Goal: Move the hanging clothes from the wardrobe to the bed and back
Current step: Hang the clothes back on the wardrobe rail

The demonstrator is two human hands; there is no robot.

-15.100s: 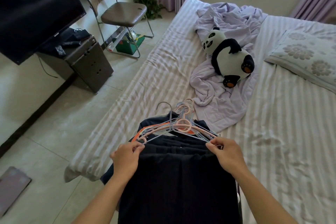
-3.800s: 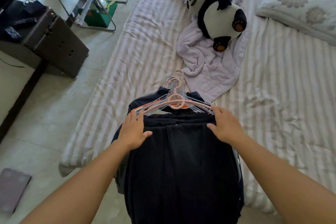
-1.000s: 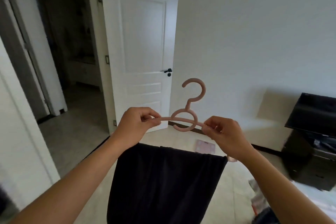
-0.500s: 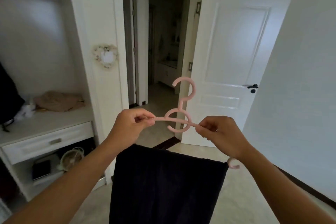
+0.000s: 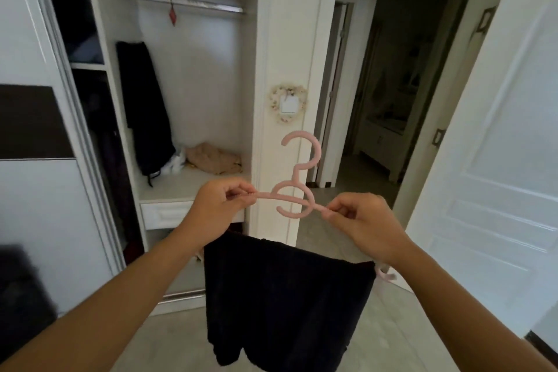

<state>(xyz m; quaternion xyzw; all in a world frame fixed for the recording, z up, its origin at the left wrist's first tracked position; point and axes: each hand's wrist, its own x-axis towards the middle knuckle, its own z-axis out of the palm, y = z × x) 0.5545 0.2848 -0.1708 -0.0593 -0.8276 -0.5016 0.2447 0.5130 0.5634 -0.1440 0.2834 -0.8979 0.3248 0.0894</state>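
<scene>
A pink hanger point(image 5: 297, 187) is held up in front of me, hook pointing upward. My left hand point(image 5: 216, 208) pinches its left arm and my right hand point(image 5: 363, 222) pinches its right arm. A black garment point(image 5: 283, 305) hangs folded over the hanger's lower bar, below my hands. The open wardrobe point(image 5: 265, 69) stands ahead to the left, with a metal rail point(image 5: 184, 3) across its top. The rail carries a small red tag point(image 5: 172, 13) and no hangers that I can see.
A dark garment point(image 5: 142, 106) hangs against the wardrobe's left side, above a shelf with a tan cloth point(image 5: 214, 157). A drawer point(image 5: 169, 213) sits below the shelf. A dark doorway point(image 5: 401, 100) and an open white door point(image 5: 498, 145) lie to the right.
My view has turned further left, so the wardrobe now fills the left and centre. Both hands keep the same hold on the hanger, which has come closer to the wardrobe.
</scene>
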